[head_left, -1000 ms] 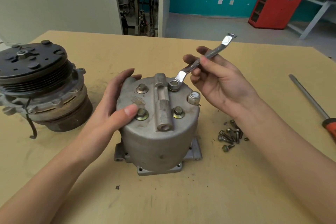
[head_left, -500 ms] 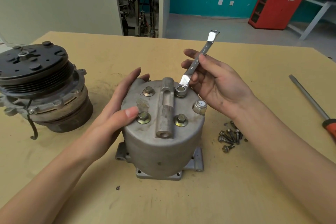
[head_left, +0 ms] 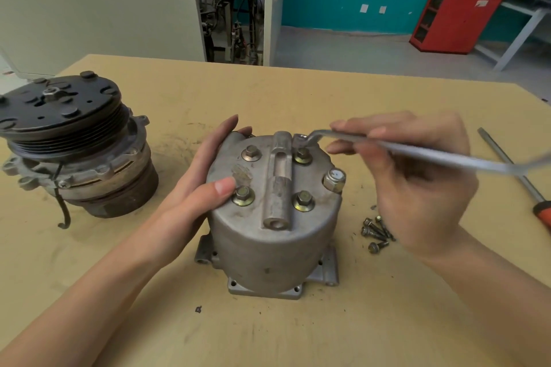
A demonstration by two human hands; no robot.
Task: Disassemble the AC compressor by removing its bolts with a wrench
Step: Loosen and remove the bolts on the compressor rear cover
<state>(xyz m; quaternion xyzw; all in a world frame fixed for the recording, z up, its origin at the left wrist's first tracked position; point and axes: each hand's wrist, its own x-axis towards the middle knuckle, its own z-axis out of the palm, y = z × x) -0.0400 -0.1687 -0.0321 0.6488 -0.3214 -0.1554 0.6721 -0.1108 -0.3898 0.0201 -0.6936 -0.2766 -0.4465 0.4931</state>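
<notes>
The compressor (head_left: pixel 268 247) stands on end mid-bench (head_left: pixel 328 322): a dull grey cast housing with a raised rib between four brass-washered bolts (head_left: pixel 303 201). The left hand (head_left: pixel 196 185) presses flat against its side. The right hand (head_left: pixel 417 188) grips a wrench (head_left: pixel 417 152), its ring end by the far right bolt (head_left: pixel 302 155).

- AC compressor (head_left: pixel 274 241): centre frame, upright on table (head_left: pixel 298 92); four bolts in top face.
- Left hand (head_left: pixel 196 188): flat against the compressor's left side, thumb by lower-left bolt (head_left: pixel 243 195).
- Right hand (head_left: pixel 417 182): pinches wrench (head_left: pixel 447 158), blurred; ring end just above upper-right bolt (head_left: pixel 302 155).
- Loose bolts (head_left: pixel 375 232): right of compressor.
- Pulley unit (head_left: pixel 74 146): left.
- Screwdriver (head_left: pixel 512 176): right edge.
</notes>
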